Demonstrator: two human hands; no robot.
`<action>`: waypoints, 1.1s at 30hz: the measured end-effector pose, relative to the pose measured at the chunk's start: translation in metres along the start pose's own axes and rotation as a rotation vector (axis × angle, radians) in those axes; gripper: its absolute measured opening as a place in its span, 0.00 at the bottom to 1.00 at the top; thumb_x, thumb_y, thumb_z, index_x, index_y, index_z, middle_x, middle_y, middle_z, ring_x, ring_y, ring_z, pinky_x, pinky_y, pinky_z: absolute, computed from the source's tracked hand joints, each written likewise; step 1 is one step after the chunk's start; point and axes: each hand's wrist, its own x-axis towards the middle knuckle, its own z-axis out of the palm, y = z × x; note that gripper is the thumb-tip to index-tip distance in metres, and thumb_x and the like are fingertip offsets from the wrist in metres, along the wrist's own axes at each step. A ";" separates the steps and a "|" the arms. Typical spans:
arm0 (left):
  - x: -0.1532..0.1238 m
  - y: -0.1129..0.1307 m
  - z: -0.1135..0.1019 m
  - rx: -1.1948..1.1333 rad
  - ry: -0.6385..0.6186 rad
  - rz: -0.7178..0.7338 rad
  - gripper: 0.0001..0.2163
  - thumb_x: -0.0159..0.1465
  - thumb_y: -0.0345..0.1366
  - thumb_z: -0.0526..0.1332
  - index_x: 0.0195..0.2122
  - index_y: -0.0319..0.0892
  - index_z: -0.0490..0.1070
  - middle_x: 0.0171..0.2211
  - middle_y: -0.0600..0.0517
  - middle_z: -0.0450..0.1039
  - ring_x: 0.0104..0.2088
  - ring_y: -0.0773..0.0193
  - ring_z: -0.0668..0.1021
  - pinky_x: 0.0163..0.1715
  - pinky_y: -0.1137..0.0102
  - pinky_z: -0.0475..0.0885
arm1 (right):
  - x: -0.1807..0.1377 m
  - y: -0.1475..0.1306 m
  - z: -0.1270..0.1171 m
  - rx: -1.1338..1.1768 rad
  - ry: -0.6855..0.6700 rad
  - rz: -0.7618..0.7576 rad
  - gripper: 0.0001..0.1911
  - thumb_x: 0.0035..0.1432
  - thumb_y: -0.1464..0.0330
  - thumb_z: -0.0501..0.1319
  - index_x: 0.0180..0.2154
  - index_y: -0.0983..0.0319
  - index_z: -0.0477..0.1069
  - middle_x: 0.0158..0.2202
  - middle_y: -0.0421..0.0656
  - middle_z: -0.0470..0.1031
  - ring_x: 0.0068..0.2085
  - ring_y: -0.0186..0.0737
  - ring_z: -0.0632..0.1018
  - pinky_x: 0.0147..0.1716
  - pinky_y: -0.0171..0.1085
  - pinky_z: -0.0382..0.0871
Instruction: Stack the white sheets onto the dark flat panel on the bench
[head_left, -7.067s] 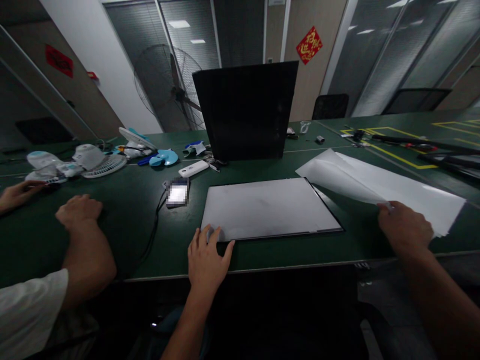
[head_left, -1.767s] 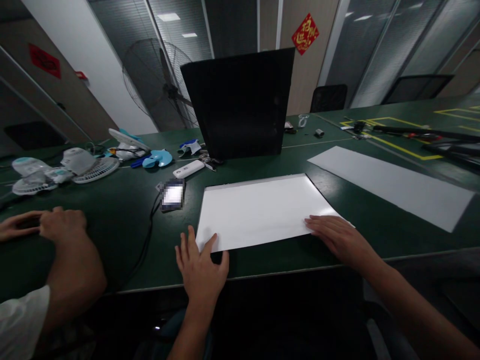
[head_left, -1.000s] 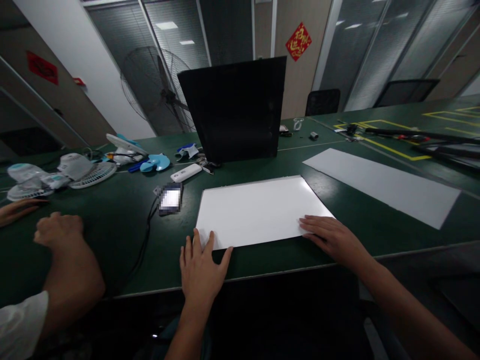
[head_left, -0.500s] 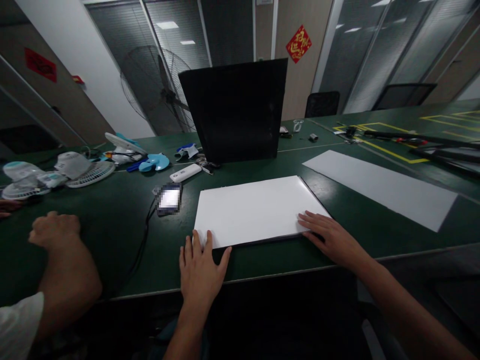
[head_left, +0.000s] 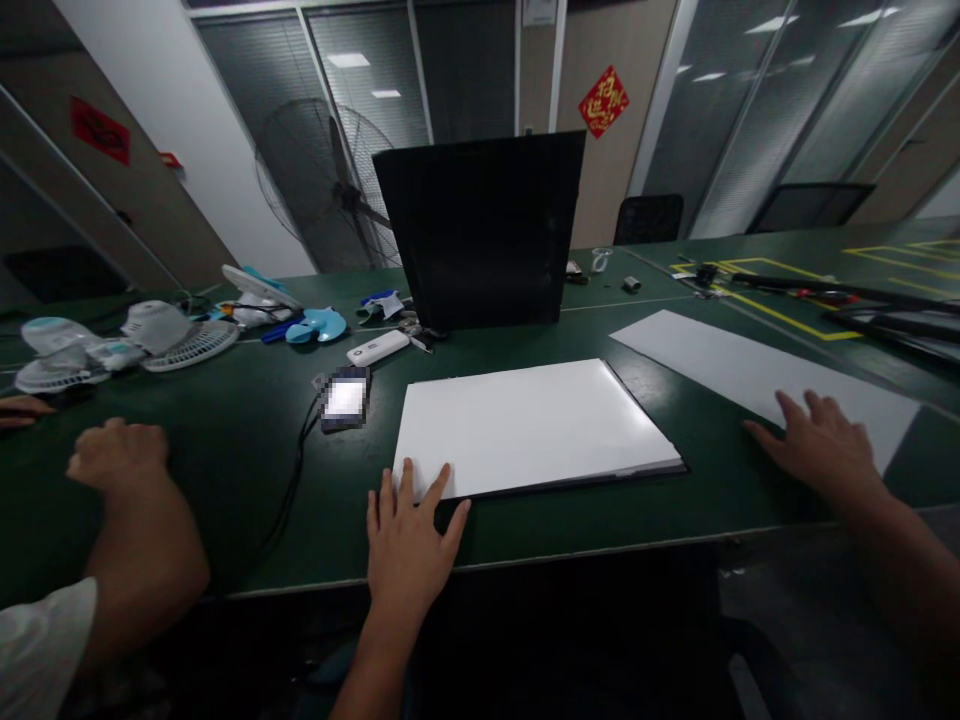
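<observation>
On the green table (head_left: 225, 470), a white board (head_left: 529, 420) was laid just ahead of the left hand (head_left: 409, 540). A long white sheet (head_left: 712, 360) was spread under the right hand (head_left: 821, 450).

We see a plain white sheet (head_left: 525, 425) and a second white sheet (head_left: 705, 360) on a dark green table (head_left: 225, 470) marked with yellow lines (head_left: 787, 318). We also see a black panel (head_left: 487, 230), pale blue fan parts (head_left: 319, 325) and a red sign (head_left: 603, 101) with gold characters.

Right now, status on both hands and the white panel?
Left hand flat, fingertips on white panel, near-left corner. Right hand open at long sheet, near edge. Nothing held. Co-worker's fist far left, apart.
</observation>
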 end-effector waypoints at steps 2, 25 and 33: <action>0.000 -0.001 0.001 -0.010 0.006 -0.002 0.26 0.71 0.54 0.59 0.69 0.57 0.69 0.74 0.46 0.59 0.74 0.34 0.58 0.70 0.40 0.57 | 0.000 0.016 0.003 -0.002 -0.077 0.116 0.49 0.67 0.38 0.50 0.67 0.72 0.69 0.64 0.75 0.66 0.65 0.72 0.69 0.52 0.61 0.63; 0.000 0.001 0.001 -0.032 0.004 -0.002 0.27 0.71 0.54 0.59 0.69 0.55 0.69 0.75 0.46 0.56 0.74 0.33 0.57 0.70 0.39 0.54 | -0.038 -0.044 -0.040 -0.224 -0.294 -0.047 0.25 0.74 0.70 0.41 0.56 0.61 0.73 0.49 0.57 0.81 0.45 0.57 0.83 0.41 0.48 0.69; 0.000 0.001 0.000 -0.038 0.001 -0.008 0.27 0.70 0.54 0.59 0.69 0.55 0.69 0.75 0.46 0.57 0.74 0.33 0.57 0.70 0.39 0.55 | -0.078 -0.107 -0.040 0.008 -0.078 -0.218 0.27 0.73 0.70 0.43 0.66 0.59 0.68 0.56 0.51 0.80 0.46 0.52 0.84 0.44 0.49 0.78</action>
